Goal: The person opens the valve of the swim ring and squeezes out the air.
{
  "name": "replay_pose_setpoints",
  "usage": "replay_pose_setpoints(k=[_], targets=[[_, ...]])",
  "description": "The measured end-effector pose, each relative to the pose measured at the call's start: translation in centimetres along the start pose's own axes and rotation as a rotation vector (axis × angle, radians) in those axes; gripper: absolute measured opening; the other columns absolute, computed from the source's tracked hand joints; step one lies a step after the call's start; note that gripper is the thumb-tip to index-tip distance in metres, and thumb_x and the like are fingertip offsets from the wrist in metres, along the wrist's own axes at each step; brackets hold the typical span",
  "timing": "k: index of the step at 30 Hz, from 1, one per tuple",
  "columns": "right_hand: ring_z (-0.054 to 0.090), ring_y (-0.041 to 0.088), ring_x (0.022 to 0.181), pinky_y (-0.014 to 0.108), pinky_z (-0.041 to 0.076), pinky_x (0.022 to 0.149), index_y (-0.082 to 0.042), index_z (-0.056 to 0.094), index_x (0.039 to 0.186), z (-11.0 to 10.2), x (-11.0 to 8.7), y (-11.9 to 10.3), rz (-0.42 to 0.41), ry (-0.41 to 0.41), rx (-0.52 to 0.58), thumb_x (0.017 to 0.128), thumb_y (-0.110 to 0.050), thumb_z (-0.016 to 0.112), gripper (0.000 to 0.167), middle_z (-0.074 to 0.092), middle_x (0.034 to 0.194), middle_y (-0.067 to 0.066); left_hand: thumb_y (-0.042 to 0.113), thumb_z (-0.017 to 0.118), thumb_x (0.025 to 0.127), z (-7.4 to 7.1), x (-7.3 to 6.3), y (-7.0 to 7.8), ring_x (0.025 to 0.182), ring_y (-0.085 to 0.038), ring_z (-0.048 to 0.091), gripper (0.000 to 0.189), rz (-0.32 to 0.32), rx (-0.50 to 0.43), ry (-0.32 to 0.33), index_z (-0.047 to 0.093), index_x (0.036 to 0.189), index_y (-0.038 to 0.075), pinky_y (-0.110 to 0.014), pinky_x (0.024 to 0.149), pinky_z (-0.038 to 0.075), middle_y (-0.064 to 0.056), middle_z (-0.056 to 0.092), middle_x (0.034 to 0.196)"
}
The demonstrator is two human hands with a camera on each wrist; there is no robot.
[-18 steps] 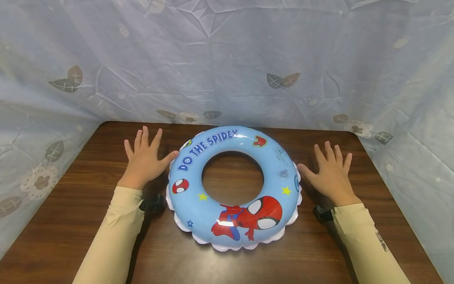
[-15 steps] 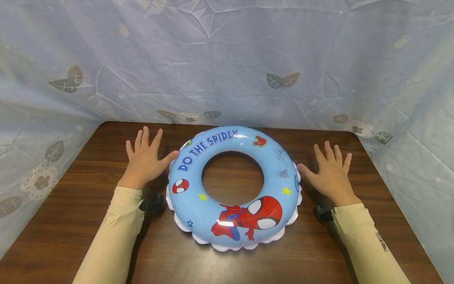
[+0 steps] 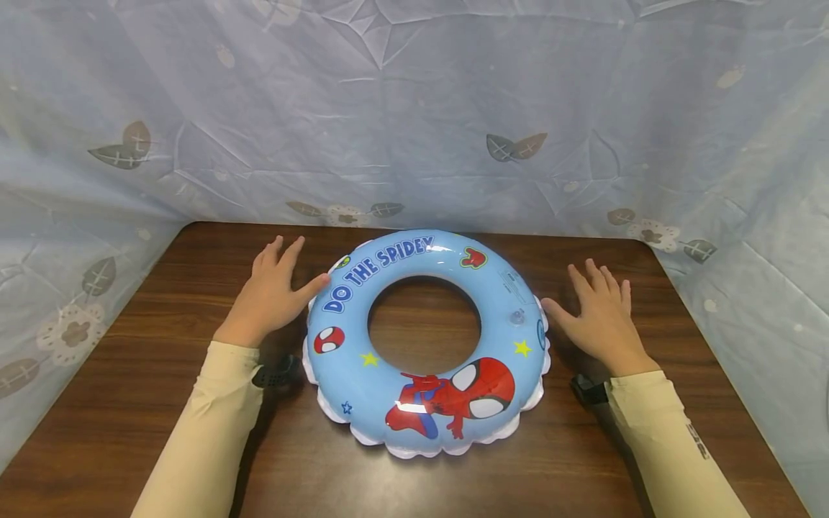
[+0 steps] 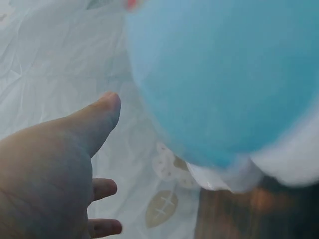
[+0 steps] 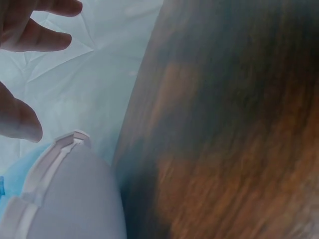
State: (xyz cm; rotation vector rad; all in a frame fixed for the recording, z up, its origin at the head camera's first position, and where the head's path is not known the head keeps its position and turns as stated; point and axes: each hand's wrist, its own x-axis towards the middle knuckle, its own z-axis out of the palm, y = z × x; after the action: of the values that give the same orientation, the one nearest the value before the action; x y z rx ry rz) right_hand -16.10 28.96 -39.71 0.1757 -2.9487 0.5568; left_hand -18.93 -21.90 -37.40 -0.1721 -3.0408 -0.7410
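A light blue inflatable swim ring (image 3: 424, 399) with a white scalloped edge lies flat on the wooden table, printed with a red cartoon figure, yellow stars and blue lettering. On its left side my left hand (image 3: 265, 298) is spread, the thumb tip overlapping the ring's edge in the head view. In the left wrist view that thumb (image 4: 97, 119) points toward the blue ring (image 4: 224, 79) with a gap between. My right hand (image 3: 602, 320) stands at the right side, fingers extended and thumb tip close to the rim. The right wrist view shows the ring's pale side (image 5: 79, 194) below the thumb.
The dark brown table (image 3: 116, 403) carries the ring. Behind and along both sides hangs a pale curtain (image 3: 414, 129) with leaf and flower prints. Dark wrist straps with cameras (image 3: 589, 391) sit below the hands.
The fingers of my left hand have drawn closer together and turned toward the ring. My right fingers have come slightly inward. The ring stays in place.
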Motion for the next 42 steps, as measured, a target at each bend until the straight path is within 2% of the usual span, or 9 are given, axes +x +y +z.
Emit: replay_pose_setpoints(k=[5,11,15,18,24,26,31,35,42], targets=[[0.028,0.059,0.144,0.073,0.015,0.117,0.007,0.039,0.153,-0.5,-0.1,-0.3,-0.012,-0.023,0.014,0.1,-0.056,0.058,0.085,0.032,0.158,0.037,0.075,0.05,0.095,-0.6,-0.3,1.5,0.153,-0.053,0.016,0.102,0.025,-0.02,-0.058,0.014,0.167,0.012,-0.077,0.11,0.027,-0.029,0.015,0.168],[0.045,0.05,0.137,0.069,0.036,0.108,0.0,0.05,0.149,-1.8,-0.2,-1.4,-0.029,-0.079,0.075,0.102,-0.051,0.058,0.069,0.05,0.149,0.028,0.071,0.051,0.097,-0.9,-0.7,2.8,0.151,-0.05,0.027,0.098,0.04,-0.069,-0.125,0.02,0.165,0.008,-0.069,0.116,0.027,-0.027,0.023,0.166],[0.062,0.039,0.119,0.061,0.049,0.098,-0.003,0.061,0.139,-2.4,0.3,-2.6,-0.064,-0.105,0.115,0.102,-0.045,0.062,0.056,0.066,0.132,0.02,0.068,0.053,0.098,-0.9,-0.7,2.8,0.15,-0.051,0.028,0.097,0.009,-0.097,-0.168,0.021,0.165,0.007,-0.07,0.115,0.029,-0.027,0.025,0.166],[0.068,0.03,0.104,0.055,0.055,0.09,-0.005,0.065,0.134,-2.6,0.7,-3.6,-0.088,-0.152,0.139,0.102,-0.042,0.064,0.049,0.073,0.116,0.013,0.063,0.056,0.099,-0.9,-0.7,3.0,0.148,-0.051,0.032,0.094,-0.002,-0.114,-0.207,0.024,0.163,0.003,-0.069,0.113,0.032,-0.029,0.03,0.163],[0.068,0.021,0.094,0.047,0.057,0.086,-0.009,0.069,0.13,-3.0,1.0,-5.4,-0.125,-0.199,0.201,0.101,-0.034,0.066,0.039,0.074,0.104,0.005,0.053,0.063,0.099,-0.8,-0.8,3.8,0.14,-0.049,0.046,0.09,0.013,-0.156,-0.246,0.026,0.161,-0.001,-0.065,0.108,0.042,-0.03,0.042,0.156],[0.066,0.02,0.088,0.042,0.057,0.079,-0.01,0.07,0.129,-3.1,0.8,-5.9,-0.136,-0.202,0.202,0.1,-0.034,0.068,0.037,0.073,0.098,0.003,0.05,0.065,0.099,-0.8,-0.9,4.0,0.137,-0.048,0.048,0.089,0.018,-0.161,-0.251,0.026,0.161,0.0,-0.063,0.106,0.045,-0.03,0.043,0.154],[0.057,0.016,0.074,0.033,0.051,0.065,-0.012,0.074,0.122,-3.2,-0.2,-6.7,-0.161,-0.224,0.132,0.095,-0.038,0.075,0.037,0.064,0.081,-0.002,0.047,0.07,0.096,-0.4,-1.2,4.6,0.124,-0.044,0.058,0.082,0.012,-0.109,-0.254,0.037,0.159,0.006,-0.056,0.092,0.057,-0.027,0.05,0.147],[0.055,0.014,0.07,0.032,0.05,0.063,-0.012,0.075,0.114,-3.1,-0.5,-7.1,-0.188,-0.208,0.091,0.091,-0.034,0.079,0.032,0.061,0.077,-0.005,0.046,0.075,0.092,-0.2,-1.4,5.2,0.114,-0.041,0.062,0.08,-0.002,-0.05,-0.242,0.045,0.156,0.009,-0.052,0.082,0.061,-0.027,0.052,0.142],[0.053,0.011,0.065,0.03,0.048,0.059,-0.016,0.074,0.098,-2.6,-0.3,-7.8,-0.242,-0.195,0.07,0.089,-0.027,0.082,0.017,0.058,0.071,-0.007,0.044,0.079,0.09,-0.5,-1.8,5.5,0.112,-0.042,0.063,0.082,-0.035,-0.011,-0.237,0.045,0.156,0.009,-0.052,0.08,0.061,-0.028,0.05,0.144]])
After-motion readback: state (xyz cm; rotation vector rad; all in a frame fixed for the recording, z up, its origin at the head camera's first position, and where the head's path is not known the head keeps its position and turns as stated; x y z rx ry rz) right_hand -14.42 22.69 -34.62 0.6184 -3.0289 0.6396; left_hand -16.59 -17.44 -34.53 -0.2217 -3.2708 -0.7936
